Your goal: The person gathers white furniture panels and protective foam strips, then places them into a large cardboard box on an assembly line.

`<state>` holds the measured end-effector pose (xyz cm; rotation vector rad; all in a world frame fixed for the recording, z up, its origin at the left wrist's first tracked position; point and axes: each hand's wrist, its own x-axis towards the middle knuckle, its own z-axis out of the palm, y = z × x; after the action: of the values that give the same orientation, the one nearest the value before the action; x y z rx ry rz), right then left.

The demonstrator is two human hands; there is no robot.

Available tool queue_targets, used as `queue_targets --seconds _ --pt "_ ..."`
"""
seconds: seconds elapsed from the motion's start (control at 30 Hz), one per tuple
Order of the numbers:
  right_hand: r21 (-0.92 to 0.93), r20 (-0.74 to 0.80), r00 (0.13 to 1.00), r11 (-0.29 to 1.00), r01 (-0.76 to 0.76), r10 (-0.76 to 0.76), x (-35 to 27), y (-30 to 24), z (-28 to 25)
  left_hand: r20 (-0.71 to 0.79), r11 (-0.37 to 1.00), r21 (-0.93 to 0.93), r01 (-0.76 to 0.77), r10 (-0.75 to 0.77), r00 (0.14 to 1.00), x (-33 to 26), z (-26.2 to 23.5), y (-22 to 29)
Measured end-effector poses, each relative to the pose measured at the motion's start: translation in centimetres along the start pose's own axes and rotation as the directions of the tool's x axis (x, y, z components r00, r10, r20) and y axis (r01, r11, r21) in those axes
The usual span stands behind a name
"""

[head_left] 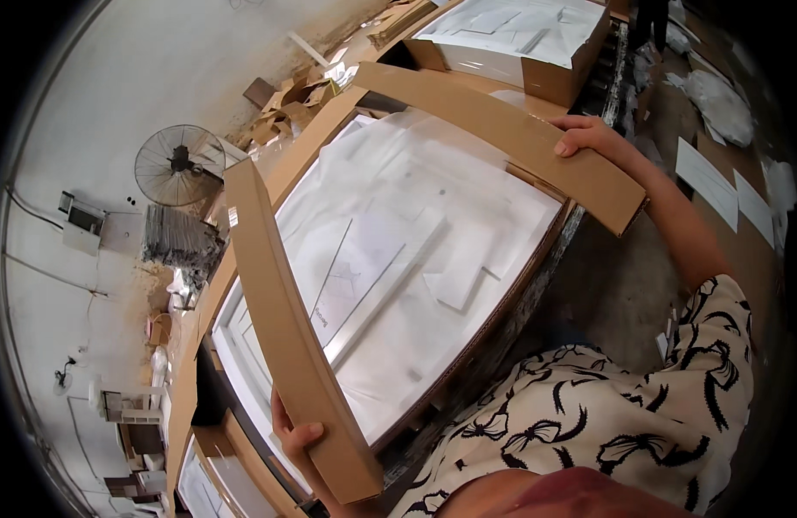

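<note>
My left hand point(297, 439) grips the near end of a long, narrow cardboard piece point(286, 319), thumb on its front face and the other fingers partly hidden at its edge. My right hand point(593, 142) is closed over the edge of a second long cardboard piece point(493, 116), near its right end. Both pieces lean across opposite sides of an open cardboard carton point(511, 324). Inside it, a thin translucent sheet point(381, 173) covers white foam packing point(455, 276) with flat pieces set in it.
Another open carton point(550, 78) with white packing stands beyond, and a third point(234, 453) sits at the lower left. A pedestal fan point(181, 160) stands by the wall near a grey stack point(174, 235). Plastic wrap point(718, 108) and white boards point(708, 183) lie on the floor at right.
</note>
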<state>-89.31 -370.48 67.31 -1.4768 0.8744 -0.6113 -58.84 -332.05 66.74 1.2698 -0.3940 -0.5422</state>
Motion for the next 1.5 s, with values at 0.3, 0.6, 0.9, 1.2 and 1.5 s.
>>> queue_targets --seconds 0.3,0.6,0.9,1.2,1.5 --pt "0.045 0.084 0.994 0.997 0.068 -0.071 8.6 4.2 -15.4 -0.083 0.997 -0.052 -0.062 0.058 0.995 0.2 18.8 -3.6" --pt "0.162 -0.036 0.993 0.98 0.114 -0.109 10.1 3.1 -32.2 0.128 0.982 -0.153 0.109 -0.09 0.988 4.4 37.4 -9.1" --pt "-0.059 -0.197 0.977 0.996 0.074 -0.084 14.3 1.7 -48.3 0.156 0.971 -0.159 0.181 -0.156 0.975 5.7 45.6 -13.6" --pt "-0.359 -0.188 0.964 0.927 0.112 -0.189 36.3 1.2 -69.2 -0.15 0.996 -0.085 0.024 -0.036 0.988 8.0 59.8 -19.5" --pt "-0.592 -0.06 0.99 0.803 0.068 -0.128 58.9 2.2 -80.2 -0.471 0.995 -0.082 0.058 -0.09 0.877 8.8 76.5 -21.2"
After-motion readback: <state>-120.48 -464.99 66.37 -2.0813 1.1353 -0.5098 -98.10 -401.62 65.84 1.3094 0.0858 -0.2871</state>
